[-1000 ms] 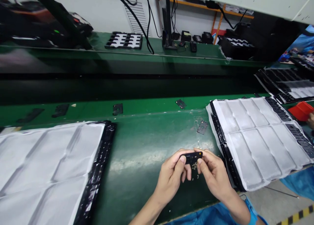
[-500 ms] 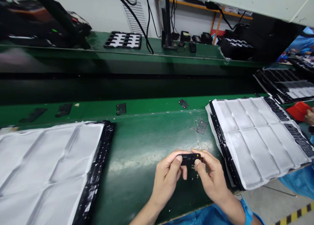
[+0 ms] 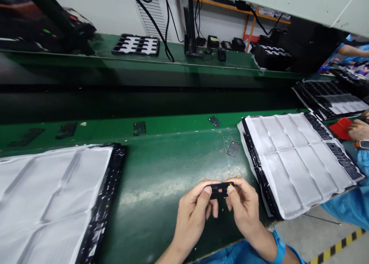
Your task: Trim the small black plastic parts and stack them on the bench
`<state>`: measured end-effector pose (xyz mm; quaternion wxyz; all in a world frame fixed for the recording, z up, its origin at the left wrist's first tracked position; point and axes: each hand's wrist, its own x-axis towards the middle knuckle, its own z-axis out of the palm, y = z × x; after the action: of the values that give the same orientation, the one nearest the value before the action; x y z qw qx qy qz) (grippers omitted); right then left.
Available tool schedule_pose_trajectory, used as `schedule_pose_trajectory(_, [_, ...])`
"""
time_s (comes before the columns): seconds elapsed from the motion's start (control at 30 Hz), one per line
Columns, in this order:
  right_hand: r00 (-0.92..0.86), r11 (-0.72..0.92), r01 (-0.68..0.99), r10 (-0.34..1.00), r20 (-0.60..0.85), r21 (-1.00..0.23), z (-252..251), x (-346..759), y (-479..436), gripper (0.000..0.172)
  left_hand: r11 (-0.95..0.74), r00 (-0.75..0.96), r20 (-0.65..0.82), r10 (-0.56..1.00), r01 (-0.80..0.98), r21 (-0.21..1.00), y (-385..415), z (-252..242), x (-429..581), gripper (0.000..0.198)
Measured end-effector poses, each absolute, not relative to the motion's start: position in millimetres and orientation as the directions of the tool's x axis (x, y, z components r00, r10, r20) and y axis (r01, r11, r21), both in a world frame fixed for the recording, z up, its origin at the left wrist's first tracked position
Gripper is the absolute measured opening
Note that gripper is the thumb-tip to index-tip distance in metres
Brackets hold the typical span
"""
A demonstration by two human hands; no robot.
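A small flat black plastic part (image 3: 218,190) with openings in it and a yellow spot at its right end is held up over the green bench. My left hand (image 3: 193,208) is closed on its left end, thumb on the near face. My right hand (image 3: 244,202) pinches the right end, its thumb lying beside the yellow spot. What the fingertips behind the part touch is hidden. Beyond my hands a thin dark plate (image 3: 233,148) lies on the bench, and another dark plate (image 3: 214,121) lies farther back.
White-lined trays stand left (image 3: 52,195) and right (image 3: 291,156) of my hands. More dark plates (image 3: 140,128) lie along the bright green strip. At the far right, a co-worker's hand (image 3: 359,130) holds a red object (image 3: 341,128). A black-and-white tray (image 3: 136,45) sits on the back shelf.
My right thumb has shifted up onto the part's face by the yellow spot, and openings now show in the part. The whole view has shifted slightly; the co-worker's hand shows more.
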<state>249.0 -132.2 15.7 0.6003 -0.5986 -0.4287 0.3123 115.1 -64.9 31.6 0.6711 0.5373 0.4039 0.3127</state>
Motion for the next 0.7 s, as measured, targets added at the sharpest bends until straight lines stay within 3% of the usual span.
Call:
schedule_pose_trajectory(0.4, [0.442, 0.123, -0.035, 0.892, 0.095, -0.992, 19.4, 252.5, -128.7, 0.019, 0.062, 0.497, -0.082, 0.864, 0.056, 0.997, -66.8, 36.3, 111.7, 0.040])
schedule_pose_trajectory(0.7, [0.454, 0.070, -0.139, 0.891, -0.001, -0.988, 20.5, 251.8, -125.9, 0.032, -0.040, 0.505, 0.003, 0.863, 0.061, 0.997, -67.7, 35.7, 110.2, 0.038])
